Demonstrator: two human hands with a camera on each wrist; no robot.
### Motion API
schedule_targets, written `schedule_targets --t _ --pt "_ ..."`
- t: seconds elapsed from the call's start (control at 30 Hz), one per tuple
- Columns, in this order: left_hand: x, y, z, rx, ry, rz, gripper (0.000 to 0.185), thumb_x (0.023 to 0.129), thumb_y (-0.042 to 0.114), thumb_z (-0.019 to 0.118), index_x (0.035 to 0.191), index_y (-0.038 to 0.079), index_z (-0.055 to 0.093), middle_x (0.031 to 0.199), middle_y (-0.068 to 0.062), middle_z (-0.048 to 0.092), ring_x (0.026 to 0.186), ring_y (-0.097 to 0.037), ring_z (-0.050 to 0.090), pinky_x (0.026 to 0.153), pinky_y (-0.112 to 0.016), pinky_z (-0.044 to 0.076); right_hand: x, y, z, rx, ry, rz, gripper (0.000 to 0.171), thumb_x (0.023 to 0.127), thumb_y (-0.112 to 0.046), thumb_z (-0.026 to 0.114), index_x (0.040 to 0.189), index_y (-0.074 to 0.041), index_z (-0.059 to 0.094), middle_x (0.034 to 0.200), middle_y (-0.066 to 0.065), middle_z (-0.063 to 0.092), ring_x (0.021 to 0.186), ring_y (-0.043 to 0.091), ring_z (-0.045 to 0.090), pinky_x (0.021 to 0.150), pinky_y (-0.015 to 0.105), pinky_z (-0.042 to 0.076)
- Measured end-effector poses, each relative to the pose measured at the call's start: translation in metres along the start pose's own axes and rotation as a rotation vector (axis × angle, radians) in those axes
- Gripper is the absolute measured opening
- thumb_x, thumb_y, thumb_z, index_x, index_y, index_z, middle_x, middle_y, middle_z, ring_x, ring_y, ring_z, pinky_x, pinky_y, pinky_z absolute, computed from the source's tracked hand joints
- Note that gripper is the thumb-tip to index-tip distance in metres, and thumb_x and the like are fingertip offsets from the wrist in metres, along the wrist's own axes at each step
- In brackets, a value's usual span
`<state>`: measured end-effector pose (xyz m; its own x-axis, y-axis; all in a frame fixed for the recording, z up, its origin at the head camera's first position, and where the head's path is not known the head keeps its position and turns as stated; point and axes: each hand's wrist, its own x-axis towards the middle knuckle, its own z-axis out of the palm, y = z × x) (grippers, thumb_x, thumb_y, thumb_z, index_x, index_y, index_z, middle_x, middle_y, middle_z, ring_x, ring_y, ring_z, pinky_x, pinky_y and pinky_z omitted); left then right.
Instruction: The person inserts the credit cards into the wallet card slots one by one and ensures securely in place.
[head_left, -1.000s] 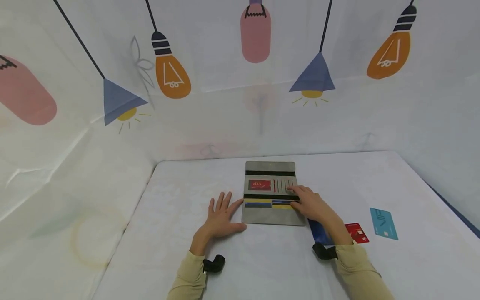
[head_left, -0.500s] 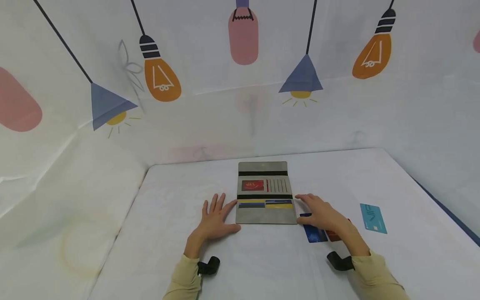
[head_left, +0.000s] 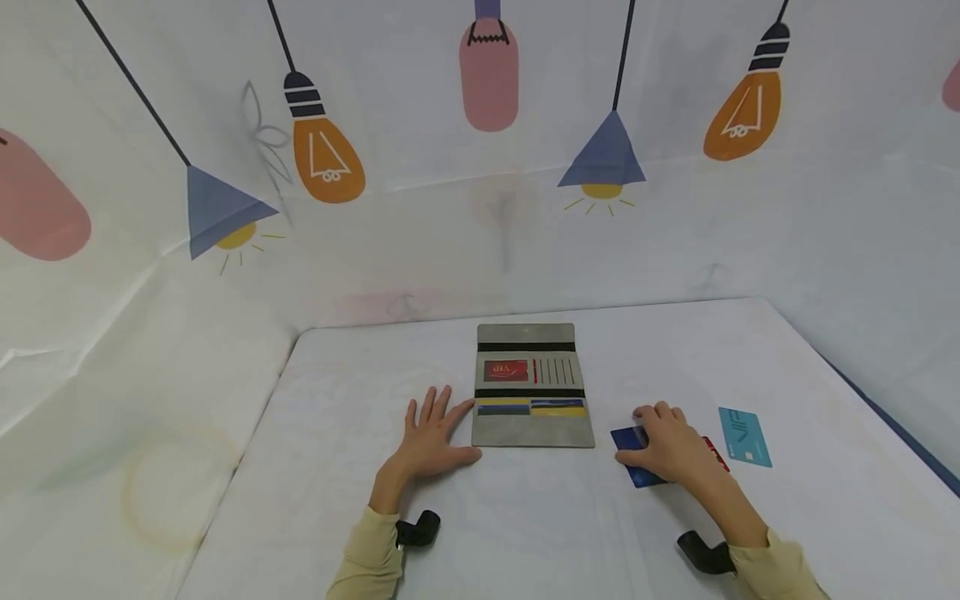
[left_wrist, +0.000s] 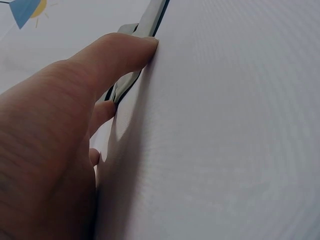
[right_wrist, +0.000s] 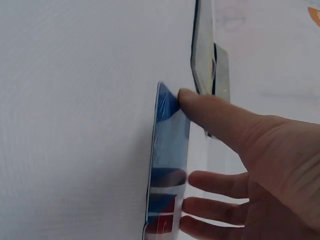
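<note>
An unfolded grey card wallet (head_left: 534, 431) lies on the white table, with a red VIP card (head_left: 506, 371) and several other cards in its slots. My left hand (head_left: 429, 446) rests at the wallet's left side, fingers spread and thumb by its lower corner. In the left wrist view, the thumb (left_wrist: 115, 52) lies by the wallet's edge (left_wrist: 152, 17). My right hand (head_left: 672, 446) is over a blue card (head_left: 628, 439) right of the wallet. The right wrist view shows the thumb (right_wrist: 215, 112) at the blue card (right_wrist: 170, 140), fingers apart from the thumb. The hand partly hides a red card (head_left: 716, 452).
A teal VIP card (head_left: 746, 437) lies on the table farther right. The white table (head_left: 525, 533) meets a white cloth backdrop (head_left: 420, 242) printed with lamps and bulbs. Black wrist mounts (head_left: 418, 530) sit at both sleeves.
My right hand has left the wallet's right edge and moved right, over the blue card. The left hand stays beside the wallet. The head view has shifted slightly.
</note>
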<state>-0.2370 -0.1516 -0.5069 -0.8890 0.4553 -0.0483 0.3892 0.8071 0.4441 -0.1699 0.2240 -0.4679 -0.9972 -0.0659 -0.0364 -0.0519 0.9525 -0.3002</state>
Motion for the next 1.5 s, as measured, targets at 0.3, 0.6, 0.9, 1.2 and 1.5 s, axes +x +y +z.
schedule_targets --t 0.3,0.6,0.9,1.2,1.5 --pt "0.001 -0.001 0.000 -0.003 0.012 -0.008 0.080 0.085 0.054 0.067 0.153 0.024 0.038 0.165 -0.016 0.014 0.152 -0.038 0.000 0.116 -0.063 -0.003 0.002 0.001 0.000 0.019 -0.024 0.061 0.047 0.081 -0.026 0.078 0.113 0.005 0.064 0.102 0.022 0.055 0.096 0.036 0.052 0.081 0.054 0.055" --pt "0.000 0.000 0.001 0.003 0.003 -0.006 0.080 0.085 0.054 0.067 0.153 0.024 0.038 0.165 -0.016 0.014 0.152 -0.039 0.000 0.116 -0.063 -0.003 -0.002 0.004 0.008 0.004 0.039 -0.010 0.045 0.083 -0.016 0.076 0.122 0.002 0.061 0.116 0.028 0.057 0.107 0.044 0.054 0.087 0.061 0.050" --pt "0.002 0.000 0.002 0.005 0.002 -0.005 0.079 0.085 0.054 0.066 0.153 0.024 0.038 0.165 -0.016 0.014 0.152 -0.038 -0.001 0.116 -0.064 -0.003 -0.003 0.009 0.007 -0.032 0.090 -0.012 0.057 0.083 -0.015 0.076 0.131 0.007 0.054 0.128 0.033 0.053 0.118 0.052 0.046 0.093 0.070 0.040" --pt "0.001 0.002 -0.002 0.015 0.003 -0.010 0.079 0.085 0.054 0.066 0.152 0.022 0.039 0.164 -0.017 0.016 0.152 -0.039 0.002 0.116 -0.064 -0.001 0.000 0.015 0.003 -0.031 0.063 -0.015 0.059 0.083 -0.020 0.076 0.130 0.009 0.053 0.118 0.034 0.054 0.108 0.050 0.050 0.088 0.069 0.043" --pt "0.000 0.001 -0.001 0.015 -0.004 -0.005 0.080 0.085 0.054 0.066 0.153 0.023 0.038 0.165 -0.016 0.014 0.152 -0.038 0.000 0.116 -0.063 -0.002 0.009 0.018 -0.004 -0.005 -0.010 -0.028 0.058 0.082 -0.020 0.077 0.130 0.005 0.055 0.117 0.033 0.052 0.105 0.047 0.050 0.084 0.066 0.048"
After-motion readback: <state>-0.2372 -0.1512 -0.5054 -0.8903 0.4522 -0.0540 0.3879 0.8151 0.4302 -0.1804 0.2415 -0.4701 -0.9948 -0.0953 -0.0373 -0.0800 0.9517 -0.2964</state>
